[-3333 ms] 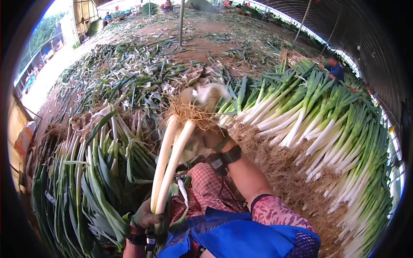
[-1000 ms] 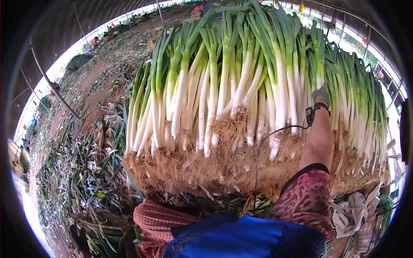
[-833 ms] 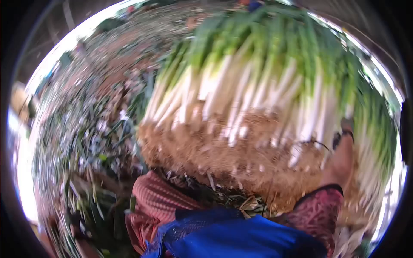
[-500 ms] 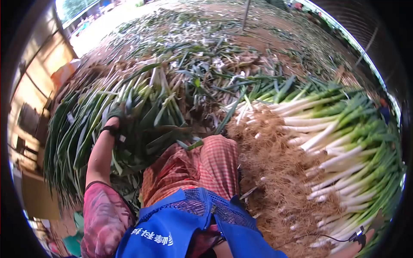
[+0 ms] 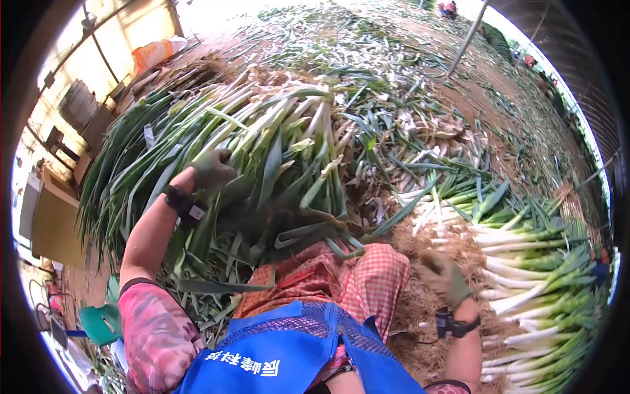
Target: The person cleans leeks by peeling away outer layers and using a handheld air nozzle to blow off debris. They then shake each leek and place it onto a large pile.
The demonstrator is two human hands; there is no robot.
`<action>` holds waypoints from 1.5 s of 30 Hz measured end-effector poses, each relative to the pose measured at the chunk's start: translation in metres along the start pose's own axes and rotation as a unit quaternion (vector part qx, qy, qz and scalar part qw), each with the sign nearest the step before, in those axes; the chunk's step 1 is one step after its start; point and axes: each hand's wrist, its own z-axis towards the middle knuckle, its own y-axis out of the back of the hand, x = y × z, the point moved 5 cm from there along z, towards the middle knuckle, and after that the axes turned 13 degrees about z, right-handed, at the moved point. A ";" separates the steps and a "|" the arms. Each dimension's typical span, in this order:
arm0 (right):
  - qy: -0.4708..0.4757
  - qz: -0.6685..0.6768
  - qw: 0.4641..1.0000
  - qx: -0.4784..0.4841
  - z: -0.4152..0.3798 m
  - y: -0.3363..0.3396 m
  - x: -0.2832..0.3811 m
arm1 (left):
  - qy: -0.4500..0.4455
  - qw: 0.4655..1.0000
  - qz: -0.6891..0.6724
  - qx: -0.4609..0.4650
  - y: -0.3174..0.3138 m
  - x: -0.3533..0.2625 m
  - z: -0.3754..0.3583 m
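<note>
My left hand (image 5: 213, 169), in a dark green work glove, lies on a thick heap of long untrimmed green onions (image 5: 282, 131). Its fingers curl in among the stalks; what they grip, if anything, is hidden. To the right, my right hand (image 5: 445, 277), also gloved, is over the brown root mass (image 5: 410, 308) of the white-stemmed green onions (image 5: 525, 289). Its fingers are loosely bent and apart, with nothing seen in them. Those onions lie in a row, roots toward me and green tops to the right. Each wrist has a dark strapped device.
Leaf scraps (image 5: 315, 59) litter the ground ahead. A metal pole (image 5: 467, 43) rises at the back right. On the left are a yellowish board (image 5: 59, 226), a green plastic chair (image 5: 102, 322) and an orange-white sack (image 5: 157, 54). Loose leaves lie beside my checked trousers (image 5: 374, 282).
My right hand has come in from the far lower right to the roots. My left hand stays on the heap, its fingers now plainer to see. The view has shifted and turned.
</note>
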 end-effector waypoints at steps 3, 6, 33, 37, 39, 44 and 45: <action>-0.019 0.020 0.996 0.080 0.047 -0.049 -0.010 | 0.006 0.988 0.139 -0.071 0.029 0.046 0.031; -0.006 -0.020 0.994 0.105 0.070 -0.075 -0.012 | 0.019 0.961 0.243 -0.134 0.047 0.076 0.074; -0.064 0.003 0.993 -0.099 0.021 -0.036 -0.137 | 0.135 0.959 0.247 -0.032 0.055 0.085 0.156; -0.033 0.060 0.992 -0.107 0.049 -0.032 -0.099 | 0.069 0.979 0.169 -0.092 0.100 0.046 0.102; 0.017 0.107 0.991 -0.080 0.075 -0.051 -0.054 | 0.056 0.982 0.133 -0.123 0.121 0.032 0.077; 0.102 0.298 0.941 0.125 0.164 -0.132 0.050 | 0.048 0.977 0.202 -0.044 0.092 -0.043 0.011; 0.052 0.408 0.899 0.152 0.179 -0.155 0.070 | 0.044 0.968 0.243 -0.036 0.074 -0.068 -0.004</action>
